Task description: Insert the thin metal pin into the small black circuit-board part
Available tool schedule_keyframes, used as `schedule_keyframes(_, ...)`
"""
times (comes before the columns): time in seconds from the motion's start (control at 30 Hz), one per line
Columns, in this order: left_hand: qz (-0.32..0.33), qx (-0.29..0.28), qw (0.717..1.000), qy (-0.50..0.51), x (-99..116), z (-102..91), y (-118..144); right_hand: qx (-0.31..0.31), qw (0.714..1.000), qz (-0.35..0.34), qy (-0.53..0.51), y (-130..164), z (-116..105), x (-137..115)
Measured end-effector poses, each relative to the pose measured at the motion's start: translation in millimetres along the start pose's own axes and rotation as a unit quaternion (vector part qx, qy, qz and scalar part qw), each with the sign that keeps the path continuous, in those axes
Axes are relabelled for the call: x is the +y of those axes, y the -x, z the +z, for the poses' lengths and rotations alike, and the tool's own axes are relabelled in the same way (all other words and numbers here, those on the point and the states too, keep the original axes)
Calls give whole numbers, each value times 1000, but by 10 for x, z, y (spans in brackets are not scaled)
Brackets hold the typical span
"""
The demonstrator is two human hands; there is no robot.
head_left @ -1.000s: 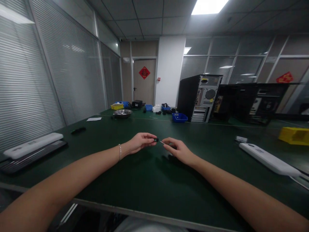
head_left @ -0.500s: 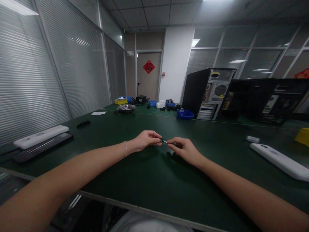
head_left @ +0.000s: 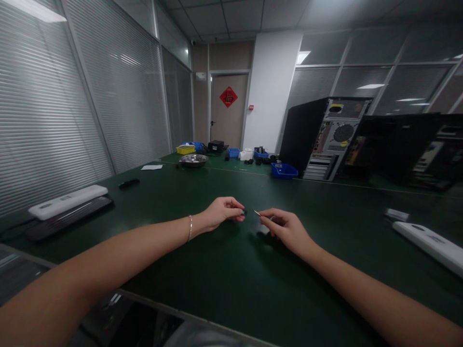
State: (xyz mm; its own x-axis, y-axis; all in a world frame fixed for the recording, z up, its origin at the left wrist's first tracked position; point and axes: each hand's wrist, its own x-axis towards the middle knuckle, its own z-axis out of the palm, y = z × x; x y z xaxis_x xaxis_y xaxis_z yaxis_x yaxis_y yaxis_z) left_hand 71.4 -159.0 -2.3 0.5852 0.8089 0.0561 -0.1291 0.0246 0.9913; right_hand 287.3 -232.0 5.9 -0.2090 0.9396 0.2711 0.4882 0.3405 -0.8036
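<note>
Over a dark green worktable [head_left: 224, 279], I hold both bare hands close together, fingertips nearly meeting. My left hand [head_left: 222, 213], a thin bracelet [head_left: 190, 228] at its wrist, is pinched narrow around a small black part [head_left: 245, 212] that peeks out just past the thumb and forefinger. My right hand [head_left: 285, 229] is likewise curled tight, gripping a thin metal pin [head_left: 257, 213] whose bright tip points toward the black part; a slight gap separates the two pieces. What the pin belongs to I cannot tell, since the fingers cover the rest of it.

To my left, near the table edge, a long white casing [head_left: 67, 201] lies on top of a black keyboard [head_left: 68, 219], and a small dark object [head_left: 129, 183] sits beyond them. On my right lies another white casing [head_left: 428, 241] with a small grey block [head_left: 397, 214] just beside its far end. Farther back stand a metal bowl [head_left: 194, 159], a yellow bin [head_left: 185, 149], a blue bin [head_left: 284, 170] and a sheet of paper [head_left: 152, 167]. An open computer tower [head_left: 327, 137] rises at the far side, rear panel facing me. A door [head_left: 227, 113] with a red diamond sign [head_left: 228, 96] closes the room behind.
</note>
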Motion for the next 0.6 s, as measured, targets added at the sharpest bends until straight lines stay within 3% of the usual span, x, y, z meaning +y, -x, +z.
schedule_keyframes(0.4, -30, -42, 998, 45, 106, 91, 62, -32, 999, -23, 33, 11, -10, -26)
schedule_keyframes(0.6, -8, -5, 999, 44, 72, 7, 21, -50, 998, -30, 3, 37, -13, -48)
